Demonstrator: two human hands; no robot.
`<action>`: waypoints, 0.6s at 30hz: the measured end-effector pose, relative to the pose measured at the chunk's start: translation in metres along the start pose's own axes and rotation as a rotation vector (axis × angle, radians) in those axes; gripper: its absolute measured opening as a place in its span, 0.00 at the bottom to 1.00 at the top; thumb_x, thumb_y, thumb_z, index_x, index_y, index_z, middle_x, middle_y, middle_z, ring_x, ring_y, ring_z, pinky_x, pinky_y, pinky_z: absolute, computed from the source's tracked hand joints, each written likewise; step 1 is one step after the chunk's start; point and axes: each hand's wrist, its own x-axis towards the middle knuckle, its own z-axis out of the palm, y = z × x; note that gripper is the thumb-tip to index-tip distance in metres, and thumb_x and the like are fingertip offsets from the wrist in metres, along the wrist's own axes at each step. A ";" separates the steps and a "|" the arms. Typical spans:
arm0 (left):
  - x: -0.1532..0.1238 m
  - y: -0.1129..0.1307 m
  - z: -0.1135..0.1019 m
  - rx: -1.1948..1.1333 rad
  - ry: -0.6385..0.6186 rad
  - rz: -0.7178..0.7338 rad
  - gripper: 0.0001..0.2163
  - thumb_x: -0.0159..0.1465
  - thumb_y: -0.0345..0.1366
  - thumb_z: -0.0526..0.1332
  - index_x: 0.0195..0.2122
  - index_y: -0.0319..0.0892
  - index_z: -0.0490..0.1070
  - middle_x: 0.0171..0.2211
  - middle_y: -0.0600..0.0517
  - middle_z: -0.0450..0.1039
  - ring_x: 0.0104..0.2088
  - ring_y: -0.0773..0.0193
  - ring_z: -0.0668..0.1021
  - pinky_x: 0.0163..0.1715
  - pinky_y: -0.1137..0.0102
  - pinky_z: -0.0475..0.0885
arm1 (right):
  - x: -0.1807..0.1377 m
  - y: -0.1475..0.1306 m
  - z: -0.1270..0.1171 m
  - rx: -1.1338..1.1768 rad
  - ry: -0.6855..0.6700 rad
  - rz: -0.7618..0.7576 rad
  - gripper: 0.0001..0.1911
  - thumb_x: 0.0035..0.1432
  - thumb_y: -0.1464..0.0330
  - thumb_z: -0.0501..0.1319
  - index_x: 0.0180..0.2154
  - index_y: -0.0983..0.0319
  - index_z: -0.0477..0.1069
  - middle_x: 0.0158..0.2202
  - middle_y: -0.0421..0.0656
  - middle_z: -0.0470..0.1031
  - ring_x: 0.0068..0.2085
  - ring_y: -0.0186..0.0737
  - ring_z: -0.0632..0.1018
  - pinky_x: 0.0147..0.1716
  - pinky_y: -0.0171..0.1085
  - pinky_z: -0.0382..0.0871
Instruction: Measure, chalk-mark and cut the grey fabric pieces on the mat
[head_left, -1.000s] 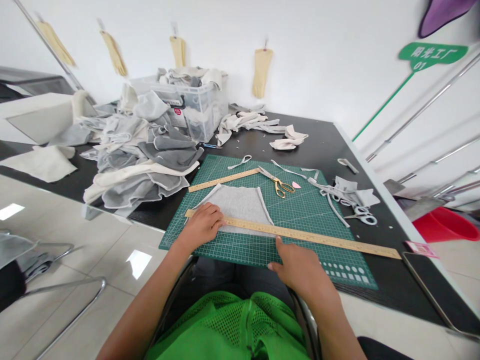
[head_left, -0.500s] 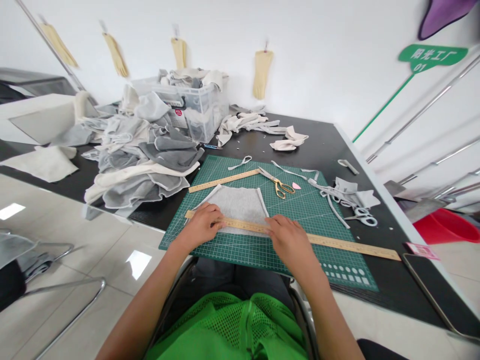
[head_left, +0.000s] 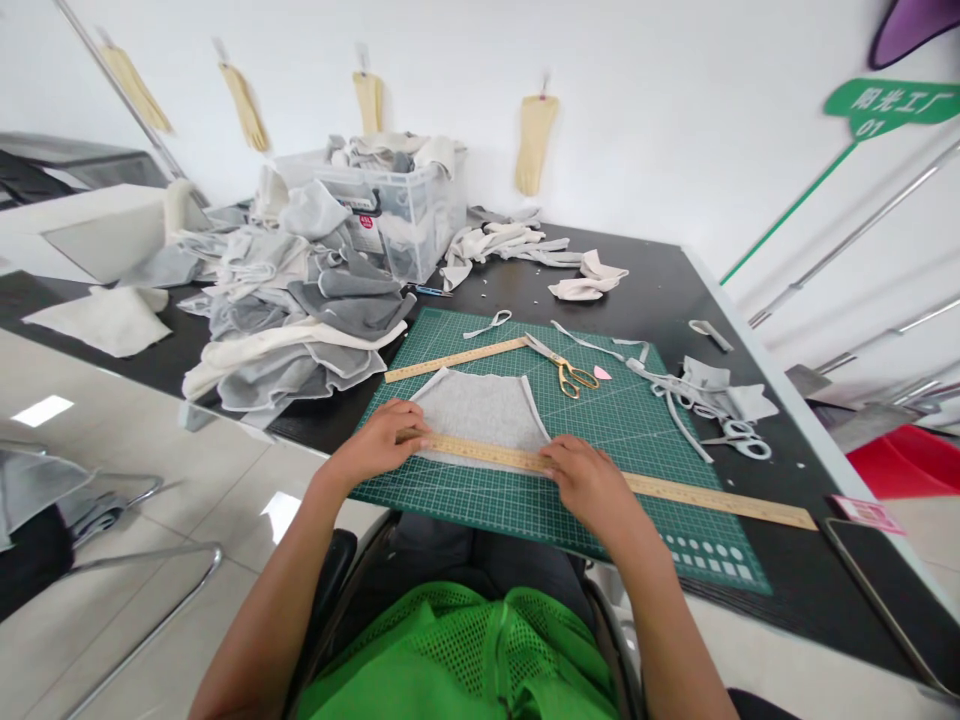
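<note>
A grey piece of fabric point(head_left: 480, 405) lies flat on the green cutting mat point(head_left: 465, 505). Across its near part runs a long wooden ruler point(head_left: 487, 453), whose right end reaches past the mat. At the ruler's left end, my left hand point(head_left: 381, 440) is closed, thumb and fingers gripping it beside the fabric's left corner. My right hand point(head_left: 589, 480) pinches the ruler near the fabric's right edge, its fingertips partly hidden. Gold-handled scissors point(head_left: 568, 374) lie open beyond the fabric, close to a second wooden ruler point(head_left: 454, 360) and a pink chalk-like piece point(head_left: 601, 373).
A heap of grey and cream fabric point(head_left: 300, 330) stands left of the mat, before a clear plastic box point(head_left: 409, 225). Fabric scraps point(head_left: 705, 385) and white-handled scissors point(head_left: 742, 440) lie at the right. A phone point(head_left: 892, 590) rests near the table's right edge.
My left hand has slid left along the ruler to its end, uncovering more of the fabric's left side. My right hand stays on the ruler. The view has shifted slightly.
</note>
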 end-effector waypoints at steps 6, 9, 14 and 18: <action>-0.007 -0.013 -0.015 -0.081 -0.021 -0.067 0.06 0.62 0.38 0.64 0.36 0.45 0.80 0.46 0.49 0.75 0.50 0.58 0.75 0.57 0.60 0.68 | 0.000 -0.001 -0.001 -0.022 0.006 0.029 0.08 0.64 0.74 0.57 0.41 0.61 0.74 0.46 0.45 0.76 0.49 0.43 0.74 0.47 0.38 0.62; -0.011 -0.017 -0.020 -0.093 -0.023 -0.096 0.06 0.61 0.38 0.64 0.36 0.46 0.81 0.47 0.49 0.75 0.51 0.58 0.75 0.57 0.61 0.68 | 0.000 -0.002 -0.002 -0.025 -0.007 0.034 0.08 0.64 0.74 0.57 0.41 0.61 0.74 0.47 0.46 0.76 0.48 0.43 0.75 0.46 0.37 0.63; -0.018 -0.032 -0.030 -0.107 0.013 -0.144 0.06 0.61 0.37 0.64 0.36 0.47 0.81 0.49 0.49 0.76 0.53 0.57 0.75 0.58 0.59 0.68 | -0.002 -0.002 -0.004 -0.050 -0.028 0.042 0.12 0.63 0.76 0.57 0.43 0.60 0.76 0.48 0.46 0.76 0.49 0.43 0.76 0.46 0.37 0.63; -0.021 -0.038 -0.033 -0.104 0.033 -0.143 0.05 0.60 0.37 0.65 0.35 0.47 0.81 0.48 0.50 0.76 0.53 0.57 0.75 0.58 0.59 0.68 | -0.004 0.001 -0.004 -0.099 -0.019 0.073 0.10 0.63 0.73 0.58 0.42 0.59 0.76 0.45 0.45 0.77 0.46 0.44 0.77 0.44 0.38 0.63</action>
